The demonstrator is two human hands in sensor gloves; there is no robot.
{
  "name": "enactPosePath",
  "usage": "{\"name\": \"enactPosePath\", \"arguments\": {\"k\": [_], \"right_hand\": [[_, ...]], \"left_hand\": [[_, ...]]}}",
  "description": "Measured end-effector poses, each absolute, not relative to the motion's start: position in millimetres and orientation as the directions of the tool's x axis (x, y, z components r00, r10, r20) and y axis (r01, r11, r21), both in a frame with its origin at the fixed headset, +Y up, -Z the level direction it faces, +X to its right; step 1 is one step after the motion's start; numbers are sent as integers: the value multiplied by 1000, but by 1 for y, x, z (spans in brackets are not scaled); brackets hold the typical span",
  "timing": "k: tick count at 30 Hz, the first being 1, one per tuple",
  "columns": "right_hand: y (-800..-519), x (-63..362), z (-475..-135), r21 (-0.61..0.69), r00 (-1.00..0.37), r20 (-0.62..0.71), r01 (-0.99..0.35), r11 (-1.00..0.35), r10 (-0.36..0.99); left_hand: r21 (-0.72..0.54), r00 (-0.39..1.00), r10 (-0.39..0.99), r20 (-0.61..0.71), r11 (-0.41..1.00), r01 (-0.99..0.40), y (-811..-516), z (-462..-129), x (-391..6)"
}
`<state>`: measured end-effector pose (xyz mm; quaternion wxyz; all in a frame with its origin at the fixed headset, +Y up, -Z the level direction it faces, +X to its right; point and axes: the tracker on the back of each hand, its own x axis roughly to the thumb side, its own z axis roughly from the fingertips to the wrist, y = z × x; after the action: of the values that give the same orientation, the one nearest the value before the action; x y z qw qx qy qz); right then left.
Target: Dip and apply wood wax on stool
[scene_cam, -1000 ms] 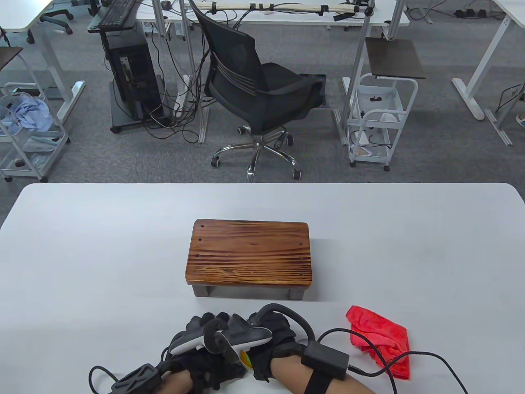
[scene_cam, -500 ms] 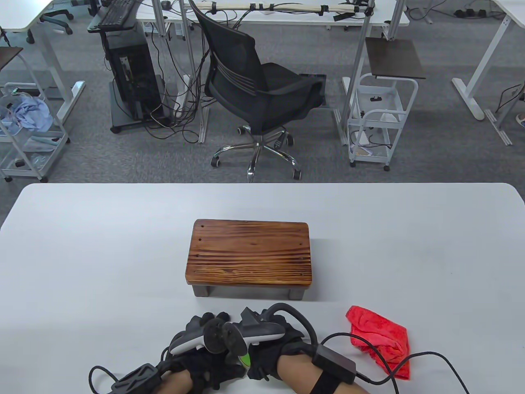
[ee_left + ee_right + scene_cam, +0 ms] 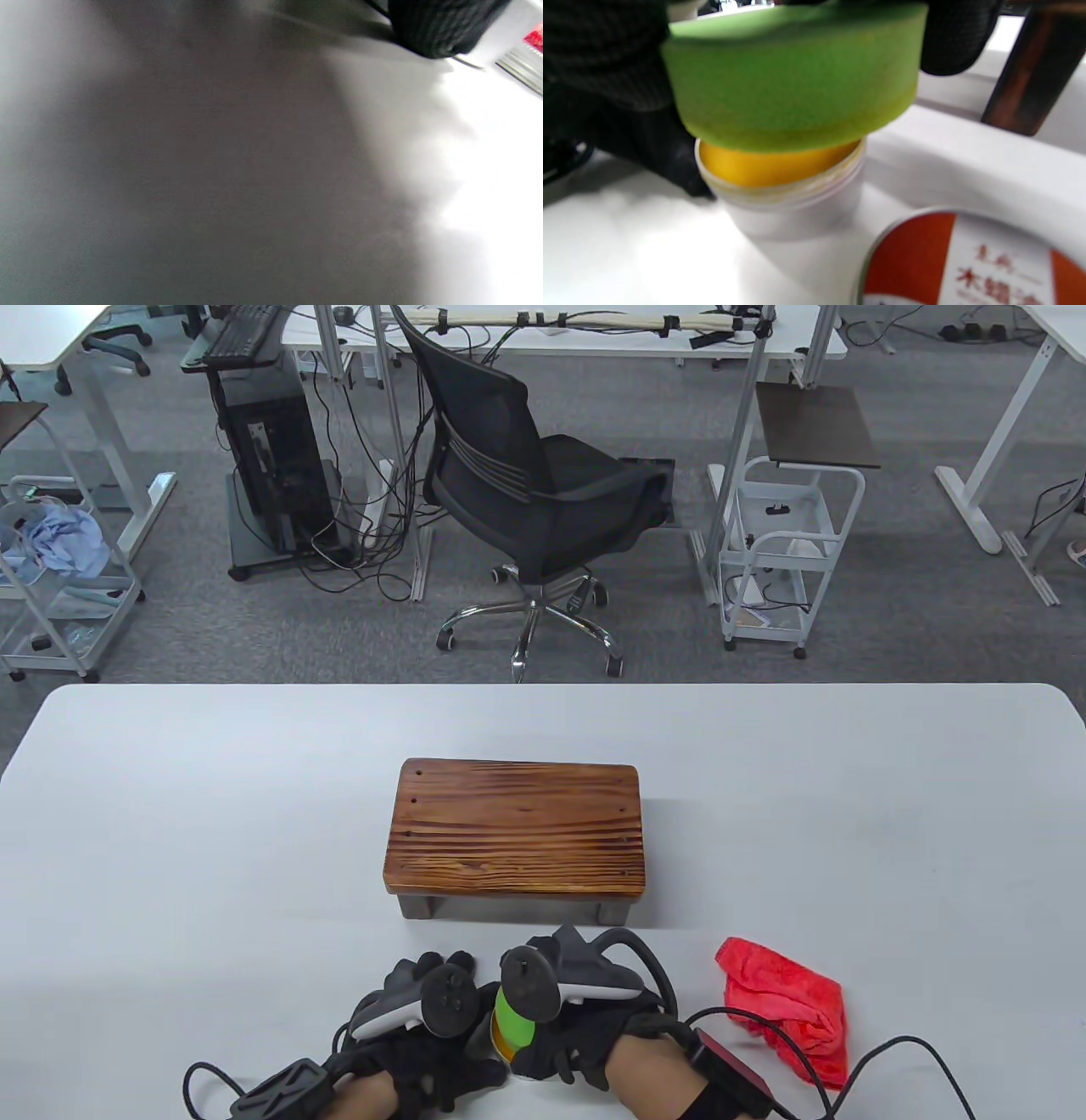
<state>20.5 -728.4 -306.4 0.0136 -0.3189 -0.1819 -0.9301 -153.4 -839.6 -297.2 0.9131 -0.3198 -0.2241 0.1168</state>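
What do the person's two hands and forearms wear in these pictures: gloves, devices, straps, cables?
Both hands wear black knitted gloves. The left hand carries a tracker with a light grey body and a dark ring; the right hand carries a darker grey tracker with a black ring. A dark box with a reddish face is strapped to the right forearm. Black cables run from both wrists.

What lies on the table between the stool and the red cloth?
Nothing: in the table view, the white table is bare between the stool and the red cloth, which lies apart toward the near right.
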Motion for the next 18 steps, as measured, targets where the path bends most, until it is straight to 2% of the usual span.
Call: {"name": "enactPosePath", "arguments": {"k": [4, 12, 15, 18], "right_hand": [[-705, 38, -313, 312, -820, 559, 72, -947, 122], [-668, 80, -344, 286, -883, 444, -22, -958, 153], [-662, 94, -361, 293, -908, 387, -43, -955, 159], [-662, 105, -379, 303, -929, 335, -52, -952, 157]], "left_hand": [[-628, 872, 366, 325, 773, -90, -838, -298, -157], [-567, 850, 450, 273, 789, -236, -819, -301, -174], [-491, 824, 484, 295, 816, -304, -796, -297, -180], [-358, 801, 506, 319, 847, -392, -770, -296, -188]]}}
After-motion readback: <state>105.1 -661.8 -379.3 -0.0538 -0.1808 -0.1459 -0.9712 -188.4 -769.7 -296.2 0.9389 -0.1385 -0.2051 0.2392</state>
